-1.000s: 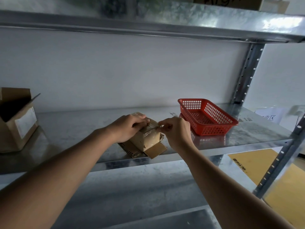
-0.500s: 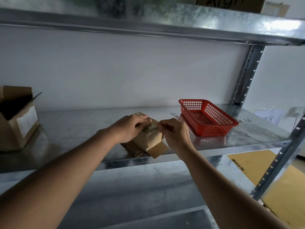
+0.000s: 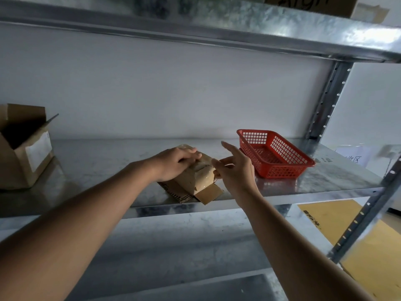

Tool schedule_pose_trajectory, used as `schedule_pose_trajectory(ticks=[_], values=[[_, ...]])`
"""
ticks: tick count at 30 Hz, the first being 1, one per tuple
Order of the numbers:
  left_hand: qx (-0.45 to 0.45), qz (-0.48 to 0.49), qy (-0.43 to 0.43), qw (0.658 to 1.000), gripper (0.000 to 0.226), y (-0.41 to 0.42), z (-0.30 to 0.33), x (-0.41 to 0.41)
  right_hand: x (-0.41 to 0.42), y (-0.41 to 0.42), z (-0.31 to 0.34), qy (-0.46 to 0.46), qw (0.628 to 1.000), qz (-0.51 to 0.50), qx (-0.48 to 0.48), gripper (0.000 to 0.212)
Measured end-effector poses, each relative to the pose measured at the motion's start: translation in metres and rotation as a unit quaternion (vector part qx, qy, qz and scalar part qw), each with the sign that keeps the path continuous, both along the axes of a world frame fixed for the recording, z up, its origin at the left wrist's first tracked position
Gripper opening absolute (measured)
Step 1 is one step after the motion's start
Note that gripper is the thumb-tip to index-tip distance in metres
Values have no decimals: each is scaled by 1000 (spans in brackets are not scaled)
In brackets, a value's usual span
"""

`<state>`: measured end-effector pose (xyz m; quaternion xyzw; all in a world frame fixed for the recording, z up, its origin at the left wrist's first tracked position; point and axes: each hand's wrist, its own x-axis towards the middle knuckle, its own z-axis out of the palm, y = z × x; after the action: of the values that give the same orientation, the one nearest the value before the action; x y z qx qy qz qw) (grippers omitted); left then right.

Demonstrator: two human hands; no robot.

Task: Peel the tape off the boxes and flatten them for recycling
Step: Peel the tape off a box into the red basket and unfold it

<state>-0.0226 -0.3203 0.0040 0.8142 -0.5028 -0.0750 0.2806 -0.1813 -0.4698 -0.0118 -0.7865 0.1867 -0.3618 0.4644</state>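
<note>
Your left hand (image 3: 173, 162) lies on top of the small cardboard box (image 3: 198, 178), its fingers (image 3: 191, 155) bent down over the far upper edge and pressing the box onto the shelf. Your right hand (image 3: 235, 169) is lifted just beside the box's right end; its fingers are spread and mostly straight, the forefinger pointing up and away, and they hold nothing that can be made out. Whether the thumb touches the cardboard cannot be told.

The small box sits near the front edge of the metal shelf (image 3: 108, 161), roughly midway along it. Glossy clear tape (image 3: 205, 181) covers its near face, and one flap (image 3: 209, 193) lies folded out flat toward you. Under the box rests a flattened piece of corrugated cardboard (image 3: 171, 190).

To the right of your right hand, a red plastic basket (image 3: 275, 157) stands on the same shelf, well apart from the box. At the far left of the shelf stands a larger open cardboard box (image 3: 23, 146) with a white label on its side. An upright steel post (image 3: 327, 98) carries the shelf above.
</note>
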Motion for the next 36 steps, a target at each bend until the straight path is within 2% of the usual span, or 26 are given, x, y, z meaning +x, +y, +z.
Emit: schedule_pose_trajectory(ticks=[1,4,5,8,13,16,19,22,25,27,29,32,36], values=[[2,-4,6,1000,39,0,1,0,0,0,1,7,1000,-7,-11,41],[-4,-7,12,1000,39,1,1,0,2,0,4,27,996,-24,-78,12],[-6,-8,11,1000,39,1,0,-1,2,1,5,42,992,-24,-114,9],[-14,-6,6,1000,38,0,0,-2,3,4,7,90,979,-22,-184,19],[-10,-4,6,1000,39,-1,-4,1,5,9,13,66,973,-26,-219,7],[-15,2,9,1000,37,-2,-7,2,10,8,17,122,972,-18,-198,18],[-14,6,2,1000,37,-2,-7,0,12,12,20,147,970,1,-191,18],[10,4,-41,999,43,-2,-3,-2,7,18,23,123,977,53,-166,14],[39,-3,-71,997,43,-3,0,-5,-1,20,23,55,986,151,-40,14],[44,-8,-77,996,43,-4,0,-6,-5,18,24,4,985,171,14,14],[43,-14,-75,996,42,-3,-1,-4,-8,14,26,-21,987,151,43,7],[29,2,-37,999,43,-4,-2,-3,-8,9,25,-3,989,119,85,31],[19,6,-34,999,43,-6,-4,-4,-1,9,18,50,997,52,-4,8]])
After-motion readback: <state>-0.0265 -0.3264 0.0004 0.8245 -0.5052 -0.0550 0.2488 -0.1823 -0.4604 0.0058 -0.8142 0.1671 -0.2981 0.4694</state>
